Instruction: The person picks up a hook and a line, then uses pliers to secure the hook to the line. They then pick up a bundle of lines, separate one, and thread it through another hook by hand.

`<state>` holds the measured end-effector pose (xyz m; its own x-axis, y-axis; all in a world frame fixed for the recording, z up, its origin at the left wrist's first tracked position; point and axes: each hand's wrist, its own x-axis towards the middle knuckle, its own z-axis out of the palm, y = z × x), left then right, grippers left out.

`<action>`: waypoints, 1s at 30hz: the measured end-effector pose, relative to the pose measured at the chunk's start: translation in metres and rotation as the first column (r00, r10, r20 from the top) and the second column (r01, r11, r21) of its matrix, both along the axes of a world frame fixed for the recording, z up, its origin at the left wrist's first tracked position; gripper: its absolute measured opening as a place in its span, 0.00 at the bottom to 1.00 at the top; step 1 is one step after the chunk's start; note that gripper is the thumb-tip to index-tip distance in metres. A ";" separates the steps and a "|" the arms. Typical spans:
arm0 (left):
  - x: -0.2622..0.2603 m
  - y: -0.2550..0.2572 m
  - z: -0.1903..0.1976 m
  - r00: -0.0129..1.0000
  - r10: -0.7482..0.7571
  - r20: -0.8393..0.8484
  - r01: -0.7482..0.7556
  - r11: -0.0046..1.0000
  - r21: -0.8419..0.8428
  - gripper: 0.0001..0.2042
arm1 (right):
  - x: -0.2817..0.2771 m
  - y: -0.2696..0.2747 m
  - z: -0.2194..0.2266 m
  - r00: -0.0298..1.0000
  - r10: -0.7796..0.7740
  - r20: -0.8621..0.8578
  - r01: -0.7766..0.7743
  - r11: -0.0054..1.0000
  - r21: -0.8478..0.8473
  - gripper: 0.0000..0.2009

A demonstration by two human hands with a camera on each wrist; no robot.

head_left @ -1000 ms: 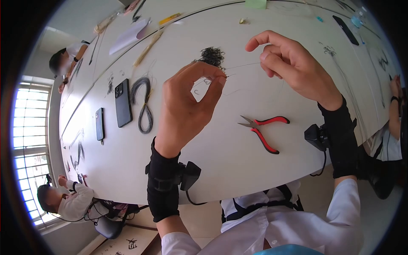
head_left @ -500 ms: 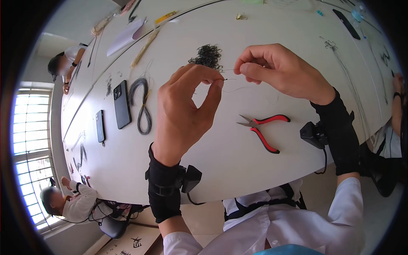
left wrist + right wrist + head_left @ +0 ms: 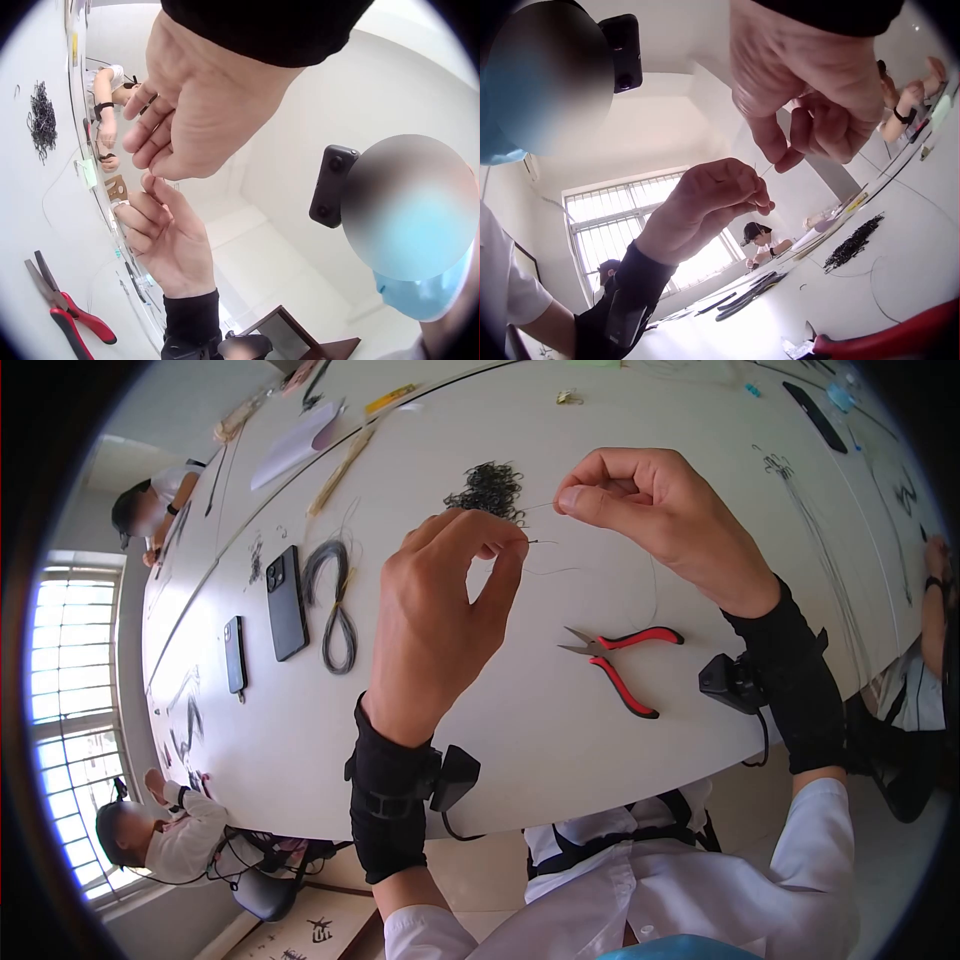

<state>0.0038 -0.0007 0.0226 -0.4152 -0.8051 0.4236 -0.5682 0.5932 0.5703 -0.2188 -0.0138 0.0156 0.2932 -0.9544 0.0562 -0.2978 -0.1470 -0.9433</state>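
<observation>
Between thumb and forefinger, my left hand (image 3: 432,595) pinches a small fish hook (image 3: 534,541); its dark shank end pokes past the fingertips and the rest is hidden. A thin fishing line (image 3: 541,507) runs from there to my right hand (image 3: 668,515), whose thumb and forefinger pinch it. A loose tail of line trails under the hands. Just beyond the left fingertips lies a pile of black fish hooks (image 3: 487,490). Pliers with red and black handles (image 3: 625,678) lie with jaws apart on the table, nearer the body.
To the left are a bundled coil of dark line (image 3: 342,605), a large phone (image 3: 287,603) and a smaller phone (image 3: 235,655). Finished-looking lines with hooks (image 3: 790,480) stretch along the right. The white table (image 3: 520,760) curves at its front edge. Other people sit around it.
My right hand first came down and left toward the left fingertips, its forefinger closing on the thumb, then drew slightly up with the line. The left hand shifted little and keeps its pinch.
</observation>
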 end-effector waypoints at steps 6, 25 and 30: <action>0.000 0.000 -0.002 0.999 0.051 0.002 -0.051 0.997 0.060 0.04 | 0.006 0.005 0.000 0.997 -0.035 -0.063 0.033 0.999 -0.030 0.13; 0.000 0.000 -0.002 0.999 0.025 0.022 -0.024 0.998 -0.061 0.04 | 0.007 0.007 0.001 0.996 -0.027 -0.090 0.030 0.999 0.026 0.16; 0.000 0.001 -0.002 0.999 0.022 0.029 -0.020 0.997 -0.081 0.04 | 0.006 -0.001 -0.017 0.999 0.008 -0.042 -0.009 1.000 -0.029 0.17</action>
<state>0.0042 -0.0001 0.0209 -0.4123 -0.7773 0.4752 -0.5971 0.6245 0.5035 -0.2128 -0.0144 -0.0013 0.3040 -0.9500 0.0718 -0.3351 -0.1772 -0.9254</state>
